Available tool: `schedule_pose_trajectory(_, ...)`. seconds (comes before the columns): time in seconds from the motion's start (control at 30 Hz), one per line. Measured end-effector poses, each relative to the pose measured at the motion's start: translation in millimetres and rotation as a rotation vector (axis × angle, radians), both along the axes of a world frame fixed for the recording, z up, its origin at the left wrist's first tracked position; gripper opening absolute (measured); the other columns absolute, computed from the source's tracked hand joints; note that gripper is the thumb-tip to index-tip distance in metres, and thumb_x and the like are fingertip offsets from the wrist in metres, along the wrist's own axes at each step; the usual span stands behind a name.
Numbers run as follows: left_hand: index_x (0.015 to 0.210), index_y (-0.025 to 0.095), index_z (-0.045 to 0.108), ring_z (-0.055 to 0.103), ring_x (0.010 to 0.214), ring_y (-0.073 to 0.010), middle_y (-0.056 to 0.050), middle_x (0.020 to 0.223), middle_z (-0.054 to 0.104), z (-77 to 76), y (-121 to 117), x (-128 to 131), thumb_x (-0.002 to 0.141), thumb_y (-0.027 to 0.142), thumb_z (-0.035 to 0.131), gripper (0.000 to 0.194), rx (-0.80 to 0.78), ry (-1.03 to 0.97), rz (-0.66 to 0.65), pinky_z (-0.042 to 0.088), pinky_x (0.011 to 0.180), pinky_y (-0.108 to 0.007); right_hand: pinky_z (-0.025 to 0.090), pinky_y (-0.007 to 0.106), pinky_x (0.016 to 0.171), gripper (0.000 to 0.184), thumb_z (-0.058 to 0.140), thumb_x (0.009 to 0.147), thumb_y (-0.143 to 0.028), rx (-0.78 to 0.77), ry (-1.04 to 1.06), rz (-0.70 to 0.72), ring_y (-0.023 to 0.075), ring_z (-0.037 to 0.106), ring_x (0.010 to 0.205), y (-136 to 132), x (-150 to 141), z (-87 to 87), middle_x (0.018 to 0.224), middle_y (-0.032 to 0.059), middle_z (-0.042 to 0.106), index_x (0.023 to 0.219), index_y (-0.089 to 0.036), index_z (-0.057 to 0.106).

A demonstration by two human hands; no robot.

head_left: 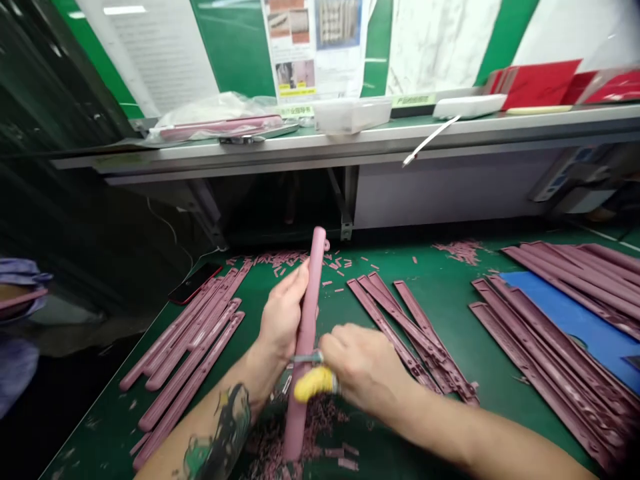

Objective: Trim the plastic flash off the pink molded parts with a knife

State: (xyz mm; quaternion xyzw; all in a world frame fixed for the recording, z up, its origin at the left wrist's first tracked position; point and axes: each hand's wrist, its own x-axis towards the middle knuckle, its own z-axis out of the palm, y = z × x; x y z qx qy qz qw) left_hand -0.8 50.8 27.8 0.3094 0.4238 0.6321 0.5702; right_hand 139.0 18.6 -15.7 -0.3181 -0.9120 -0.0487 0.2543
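Observation:
My left hand (283,313) grips a long, mauve-pink plastic strip (305,333), which stands nearly upright with its lower end on the bench. My right hand (363,367) is shut around a small metal-bladed trimming tool (306,358), and the blade lies against the strip's side. A yellow-wrapped piece (315,385) shows below the blade, and I cannot tell whether it is a handle or a covered finger. Pink plastic shavings (300,433) lie heaped under the strip.
Bundles of pink strips lie left (185,353), centre (410,333) and right (545,353) on the green bench mat (100,427). A blue mat (565,320) lies at right, and a phone (195,283) at the back left. A co-worker's sleeve (20,293) shows at far left. A shelf (350,143) runs behind.

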Motion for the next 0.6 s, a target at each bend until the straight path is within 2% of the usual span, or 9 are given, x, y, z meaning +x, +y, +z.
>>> schedule_pose_trajectory(0.1, 0.114, 0.024, 0.064, 0.038, 0.036, -0.0034, 0.008, 0.055, 0.041, 8.8, 26.1, -19.7, 0.081, 0.045, 0.065, 0.039, 0.034, -0.015, 0.038, 0.034, 0.033, -0.016, 0.015, 0.03, 0.049, 0.019, 0.056, 0.084, -0.027, -0.076, -0.058, 0.207, 0.015, 0.043, 0.051, -37.8, -11.7, -31.2, 0.061, -0.0004, 0.054, 0.068, -0.02, 0.049)
schedule_pose_trajectory(0.17, 0.111, 0.024, 0.064, 0.036, 0.035, -0.0021, 0.009, 0.058, 0.04, 11.8, 34.8, -32.5, 0.082, 0.047, 0.063, 0.037, 0.041, -0.031, 0.058, 0.033, 0.032, -0.015, 0.015, 0.029, 0.046, 0.028, 0.053, 0.089, -0.031, -0.122, -0.009, 0.322, 0.0133, 0.041, 0.046, -45.4, -12.1, -44.7, 0.055, -0.002, 0.052, 0.063, -0.02, 0.048)
schedule_pose_trajectory(0.2, 0.109, 0.023, 0.064, 0.035, 0.036, -0.0013, 0.008, 0.061, 0.041, 12.0, 35.0, -37.2, 0.082, 0.048, 0.062, 0.038, 0.04, -0.038, 0.054, 0.031, 0.031, -0.014, 0.017, 0.028, 0.046, 0.033, 0.049, 0.092, -0.036, -0.165, 0.062, 0.332, 0.0126, 0.042, 0.046, -41.2, -10.4, -46.3, 0.054, -0.0022, 0.052, 0.062, -0.02, 0.049)
schedule_pose_trajectory(0.27, 0.108, 0.021, 0.063, 0.036, 0.039, -0.0002, 0.007, 0.068, 0.046, 9.5, 27.5, -41.5, 0.079, 0.046, 0.067, 0.039, 0.027, -0.044, 0.021, 0.028, 0.03, -0.012, 0.026, 0.025, 0.048, 0.041, 0.041, 0.095, -0.049, -0.299, 0.26, 0.25, 0.0122, 0.047, 0.051, -18.7, -5.4, -37.9, 0.059, -0.001, 0.055, 0.069, -0.019, 0.055)
schedule_pose_trajectory(0.37, 0.11, 0.018, 0.061, 0.047, 0.047, -0.0022, 0.005, 0.073, 0.051, -2.1, 5.6, -36.7, 0.07, 0.029, 0.077, 0.044, -0.024, -0.015, -0.042, 0.03, 0.032, -0.01, 0.032, 0.023, 0.053, 0.048, 0.038, 0.093, -0.06, -0.401, 0.491, 0.067, 0.0119, 0.047, 0.055, 29.0, 1.4, -7.3, 0.064, -0.0005, 0.055, 0.086, -0.018, 0.061)
schedule_pose_trajectory(0.47, 0.105, 0.016, 0.06, 0.05, 0.044, -0.0054, 0.004, 0.067, 0.054, -16.5, -12.7, -26.7, 0.074, 0.033, 0.073, 0.037, -0.095, 0.034, -0.073, 0.04, 0.034, -0.014, 0.03, 0.023, 0.054, 0.048, 0.044, 0.089, -0.062, -0.326, 0.491, -0.028, 0.0122, 0.046, 0.056, 67.4, 2.3, 16.0, 0.066, -0.001, 0.055, 0.09, -0.018, 0.061)
schedule_pose_trajectory(0.6, 0.111, 0.021, 0.059, 0.047, 0.039, -0.0042, 0.003, 0.069, 0.059, -28.7, -24.0, -16.1, 0.073, 0.037, 0.074, 0.044, -0.165, 0.048, -0.087, 0.035, 0.029, -0.012, 0.025, 0.023, 0.054, 0.045, 0.048, 0.087, -0.062, -0.211, 0.352, -0.148, 0.0136, 0.05, 0.064, 89.1, -3.7, 19.4, 0.074, 0.001, 0.06, 0.086, -0.018, 0.058)
